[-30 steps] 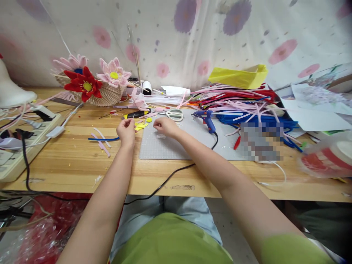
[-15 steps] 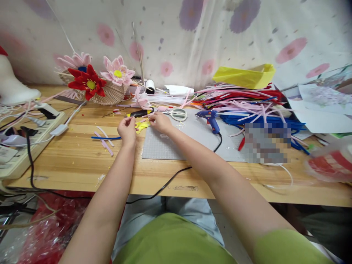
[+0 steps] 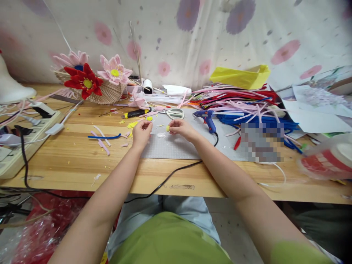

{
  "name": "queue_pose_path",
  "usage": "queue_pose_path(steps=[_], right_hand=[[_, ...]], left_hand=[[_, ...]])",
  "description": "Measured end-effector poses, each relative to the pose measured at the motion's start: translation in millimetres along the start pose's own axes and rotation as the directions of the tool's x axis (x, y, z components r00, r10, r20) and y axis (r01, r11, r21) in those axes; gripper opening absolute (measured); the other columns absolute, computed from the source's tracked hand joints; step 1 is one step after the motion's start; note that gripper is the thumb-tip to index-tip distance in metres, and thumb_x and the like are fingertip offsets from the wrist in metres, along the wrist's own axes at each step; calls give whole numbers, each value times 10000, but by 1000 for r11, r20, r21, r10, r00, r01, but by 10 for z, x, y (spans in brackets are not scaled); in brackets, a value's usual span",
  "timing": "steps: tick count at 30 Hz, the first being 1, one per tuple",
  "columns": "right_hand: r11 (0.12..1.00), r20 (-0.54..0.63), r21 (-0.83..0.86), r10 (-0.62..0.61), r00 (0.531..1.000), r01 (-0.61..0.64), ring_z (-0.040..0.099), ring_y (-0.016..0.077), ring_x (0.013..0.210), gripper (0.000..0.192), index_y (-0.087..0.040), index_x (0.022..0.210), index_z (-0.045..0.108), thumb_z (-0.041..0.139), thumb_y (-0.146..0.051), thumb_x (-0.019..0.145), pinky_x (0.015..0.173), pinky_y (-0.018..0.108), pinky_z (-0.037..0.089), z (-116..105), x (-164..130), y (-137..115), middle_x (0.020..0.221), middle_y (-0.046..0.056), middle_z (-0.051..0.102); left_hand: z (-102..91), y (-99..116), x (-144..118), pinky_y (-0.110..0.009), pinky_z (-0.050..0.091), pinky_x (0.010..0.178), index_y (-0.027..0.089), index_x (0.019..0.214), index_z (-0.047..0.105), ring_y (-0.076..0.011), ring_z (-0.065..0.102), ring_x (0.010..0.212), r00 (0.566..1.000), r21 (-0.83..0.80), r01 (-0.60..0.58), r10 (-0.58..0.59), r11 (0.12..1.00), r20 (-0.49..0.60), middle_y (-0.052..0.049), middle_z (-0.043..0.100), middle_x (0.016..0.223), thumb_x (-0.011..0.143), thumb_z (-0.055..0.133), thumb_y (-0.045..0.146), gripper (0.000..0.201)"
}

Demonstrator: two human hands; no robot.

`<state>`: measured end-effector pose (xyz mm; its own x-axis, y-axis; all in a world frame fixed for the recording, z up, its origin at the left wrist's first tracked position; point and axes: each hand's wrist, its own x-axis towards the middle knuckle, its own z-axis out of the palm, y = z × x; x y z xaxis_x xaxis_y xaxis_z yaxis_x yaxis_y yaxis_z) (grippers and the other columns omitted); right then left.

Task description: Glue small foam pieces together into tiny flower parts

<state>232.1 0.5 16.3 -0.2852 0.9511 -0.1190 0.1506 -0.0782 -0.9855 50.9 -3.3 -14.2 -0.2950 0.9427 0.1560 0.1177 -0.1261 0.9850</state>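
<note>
My right hand (image 3: 183, 130) pinches a small yellow piece (image 3: 167, 128) between thumb and fingertips, above the grey cutting mat (image 3: 176, 150). Close by on the left, my left hand (image 3: 141, 134) has its thumb and fingers pressed together over the mat's left edge; what sits in that pinch is too small to name. Between the hands, short white strands (image 3: 161, 135) lie on the mat. Behind the left hand are yellow scraps (image 3: 133, 124) and a round yellow piece (image 3: 149, 118). Scissors (image 3: 176, 113) lie just beyond the right hand.
A blue glue gun (image 3: 208, 119) rests on the mat, its black cord crossing the table front. Bundled pipe cleaners (image 3: 236, 97) fill the back right. Fluffy flowers (image 3: 87, 83) and a power strip (image 3: 27, 143) stand left. A yellow-black cutter (image 3: 136, 113) lies behind the hands.
My right hand has moved right, away from the yellow scraps, and now holds a small yellow piece. The left hand has shifted slightly right and down. The view has shifted a little.
</note>
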Motion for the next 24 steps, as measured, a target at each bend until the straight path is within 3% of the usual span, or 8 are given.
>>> queue_pose_path(steps=[3, 8, 11, 17, 24], right_hand=[[1000, 0, 11, -8, 1000, 8, 505, 58, 507, 69, -168, 710, 549, 588, -124, 674, 533, 188, 430, -62, -54, 75, 573, -45, 557], [998, 6, -36, -55, 998, 55, 456, 51, 479, 199, -179, 871, 616, 560, -116, 691, 485, 167, 395, -75, -100, 125, 550, -66, 506], [997, -21, -58, -55, 998, 53, 441, 47, 479, 79, -164, 785, 615, 589, -202, 720, 463, 166, 394, -65, -107, 131, 572, -51, 507], [1000, -115, -31, -1, 993, -3, 462, 56, 514, 143, -159, 712, 601, 651, -293, 707, 410, 151, 371, -64, -101, 167, 586, -35, 518], [992, -190, 116, 73, 979, -51, 477, 56, 500, 88, -161, 701, 602, 627, -245, 708, 388, 152, 340, 58, -63, 208, 640, -18, 604]], left_hand=[[38, -10, -52, -164, 369, 388, 157, 738, 645, -78, 468, 505, 998, 37, -26, 23, 999, 66, 24, 535, 581, 675, 651, 285, 143], [67, -28, -92, -169, 369, 376, 156, 739, 647, -77, 461, 493, 991, 61, -43, 35, 997, 132, 19, 541, 589, 683, 644, 289, 144], [64, -36, -84, -168, 367, 373, 156, 731, 647, -74, 459, 484, 992, 54, -35, 28, 998, 126, 19, 543, 585, 676, 652, 281, 136], [85, 0, -92, -163, 360, 365, 154, 719, 642, -70, 447, 471, 996, 3, 16, -16, 1000, 91, 27, 540, 564, 662, 658, 257, 119], [245, 60, -243, -164, 335, 344, 148, 708, 639, -66, 437, 435, 977, -46, 97, -86, 994, 197, 37, 521, 515, 664, 664, 234, 100]])
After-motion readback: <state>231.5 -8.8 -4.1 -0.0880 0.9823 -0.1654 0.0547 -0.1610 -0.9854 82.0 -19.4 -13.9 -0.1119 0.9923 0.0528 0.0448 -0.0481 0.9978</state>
